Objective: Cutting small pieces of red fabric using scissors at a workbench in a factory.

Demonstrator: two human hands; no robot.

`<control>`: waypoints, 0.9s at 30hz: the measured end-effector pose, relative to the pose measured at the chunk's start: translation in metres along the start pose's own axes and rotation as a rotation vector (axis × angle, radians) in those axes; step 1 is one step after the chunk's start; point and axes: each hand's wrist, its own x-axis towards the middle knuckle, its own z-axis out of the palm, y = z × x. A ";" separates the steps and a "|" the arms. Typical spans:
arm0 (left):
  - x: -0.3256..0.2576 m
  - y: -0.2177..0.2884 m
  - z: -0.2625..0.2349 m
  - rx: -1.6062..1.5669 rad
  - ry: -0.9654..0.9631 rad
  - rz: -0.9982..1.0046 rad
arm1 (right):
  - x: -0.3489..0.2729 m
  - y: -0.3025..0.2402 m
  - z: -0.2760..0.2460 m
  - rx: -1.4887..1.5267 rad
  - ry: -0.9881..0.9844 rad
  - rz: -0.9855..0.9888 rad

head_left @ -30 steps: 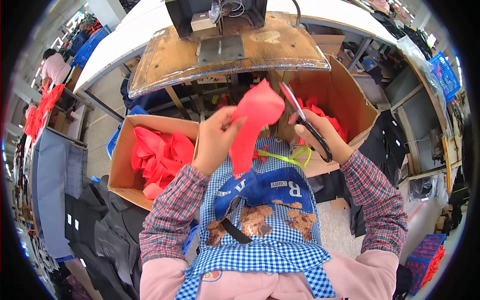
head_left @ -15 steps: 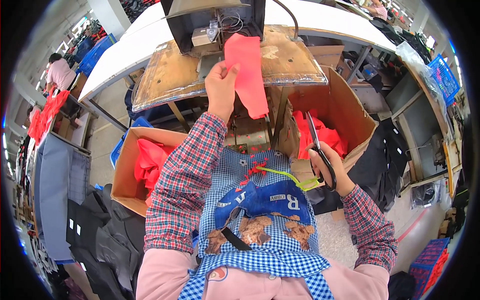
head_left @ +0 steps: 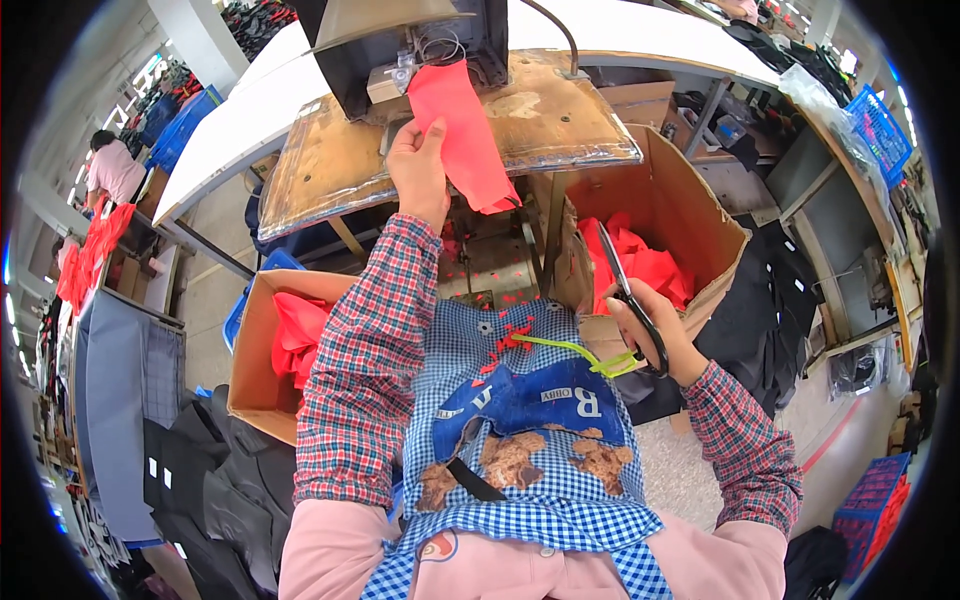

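Observation:
My left hand (head_left: pixel 420 170) pinches a coral-red fabric piece (head_left: pixel 463 135) between thumb and fingers. The long piece hangs at a slant in front of the dark machine housing (head_left: pixel 350 60), its lower end past the front edge of the wooden worktop (head_left: pixel 330 165). On the right, my right hand (head_left: pixel 655 330) is closed round black-handled scissors (head_left: pixel 613 262), whose blades point up and away, next to a cardboard box with red fabric. A yellow-green cord (head_left: pixel 560 345) runs from the scissors' handles to my blue checked apron (head_left: pixel 540 320), where small red scraps lie.
An open cardboard box (head_left: pixel 700 210) with red fabric pieces (head_left: pixel 640 260) stands at the right, and a smaller box (head_left: pixel 255 345) with red fabric at the left. Black fabric piles (head_left: pixel 230 480) lie on the left floor. White tables (head_left: pixel 240 110) stretch behind the worktop.
The red fabric piece and my left hand have shifted a little left and the piece tilts more. The scissors stay in my right hand. The whole view has shifted slightly.

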 end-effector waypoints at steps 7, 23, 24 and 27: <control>0.009 -0.001 -0.004 -0.009 -0.005 -0.013 | -0.002 -0.004 0.003 -0.026 0.014 0.011; 0.020 0.005 0.002 0.048 -0.031 -0.049 | -0.007 0.001 0.004 0.068 -0.007 0.031; 0.021 0.004 0.004 0.040 -0.031 -0.044 | -0.008 0.000 0.005 0.077 -0.010 0.033; 0.022 0.001 0.012 0.020 -0.036 -0.032 | -0.010 -0.003 0.008 0.079 -0.015 0.044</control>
